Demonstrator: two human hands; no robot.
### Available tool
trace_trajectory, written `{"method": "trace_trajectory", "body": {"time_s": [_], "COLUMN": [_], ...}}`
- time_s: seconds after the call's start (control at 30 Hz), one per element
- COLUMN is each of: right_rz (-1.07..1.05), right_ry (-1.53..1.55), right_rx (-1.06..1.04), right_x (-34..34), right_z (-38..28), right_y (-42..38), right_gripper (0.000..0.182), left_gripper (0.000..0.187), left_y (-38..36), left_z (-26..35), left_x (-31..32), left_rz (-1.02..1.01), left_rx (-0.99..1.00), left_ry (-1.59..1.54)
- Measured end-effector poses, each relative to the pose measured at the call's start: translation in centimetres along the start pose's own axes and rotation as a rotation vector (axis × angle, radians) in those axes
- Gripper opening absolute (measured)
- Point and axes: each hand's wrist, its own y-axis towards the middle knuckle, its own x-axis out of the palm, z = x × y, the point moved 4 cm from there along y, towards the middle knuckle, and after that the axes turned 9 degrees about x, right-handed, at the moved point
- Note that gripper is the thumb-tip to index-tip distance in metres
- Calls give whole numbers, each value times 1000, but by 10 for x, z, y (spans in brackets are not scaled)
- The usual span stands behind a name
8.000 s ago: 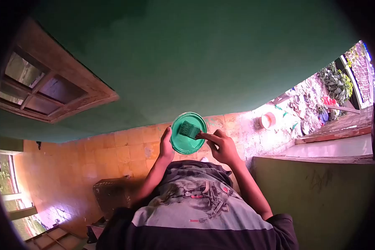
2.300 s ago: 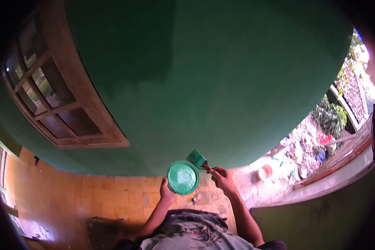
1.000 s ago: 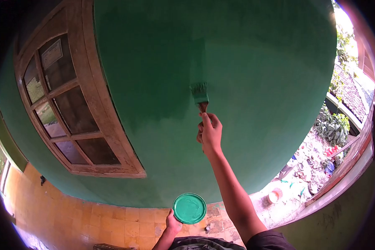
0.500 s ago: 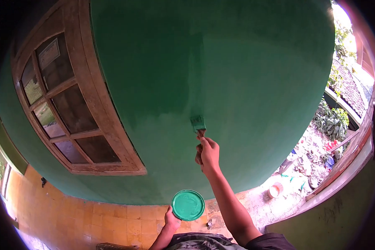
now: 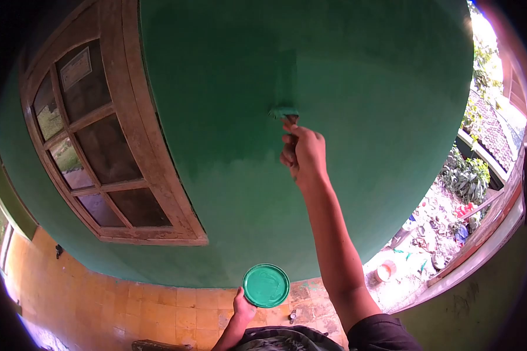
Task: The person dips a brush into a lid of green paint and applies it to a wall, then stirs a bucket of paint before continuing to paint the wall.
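My right hand (image 5: 304, 151) is closed round the handle of a paintbrush (image 5: 284, 112), whose green-coated bristles are at the green wall (image 5: 357, 158). Darker, wet-looking paint covers the upper left part of the wall, with a dark vertical stripe just above the brush. Low in front of my body, my left hand (image 5: 244, 305) grips the edge of a round paint lid (image 5: 266, 285). The lid is held level, and green paint is smeared over its inside. Most of the left fingers are hidden beneath it.
A wooden-framed window (image 5: 102, 140) is set in the wall at left. Yellow floor tiles (image 5: 158, 310) run along the wall's foot, with a small object (image 5: 293, 316) on them. At right stand a paint-stained bucket (image 5: 386, 271), scattered rubbish (image 5: 436, 234) and plants (image 5: 465, 174).
My right hand has moved the paintbrush up the wall, and the brush has turned from upright to more sideways. My left hand holds the lid in nearly the same place.
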Motion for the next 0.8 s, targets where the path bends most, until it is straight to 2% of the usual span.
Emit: {"method": "trace_trajectory", "body": {"time_s": [0.3, 0.37, 0.43, 0.5, 0.53, 0.57, 0.63, 0.8], "right_rz": [-89, -84, -37, 187, 241, 241, 292, 293], "right_ry": [-70, -196, -296, -764, -816, -822, -1310, -1742], "right_rx": [-218, -421, -479, -777, -980, -979, -1241, -931], "right_x": [35, 35, 25, 19, 17, 9, 8, -26], "right_z": [-75, -93, -103, -115, -113, -108, -96, -18], "right_y": [11, 0, -3, -8, -4, 5, 8, 12], "right_gripper": [23, 27, 29, 29, 28, 28, 29, 42], "left_gripper": [48, 48, 48, 47, 47, 47, 46, 47], "left_y": [3, 2, 5, 6, 6, 5, 6, 10], "left_z": [1, 1, 1, 0, -1, -3, -4, -11], "left_x": [6, 7, 3, -2, -4, -5, -6, -4], "left_rz": [12, 15, -3, 22, 49, 50, 54, 35], "left_rx": [15, 15, 44, 35, 20, 16, -4, -11], "left_ry": [-6, -2, 4, -18, -34, -37, -20, 6]}}
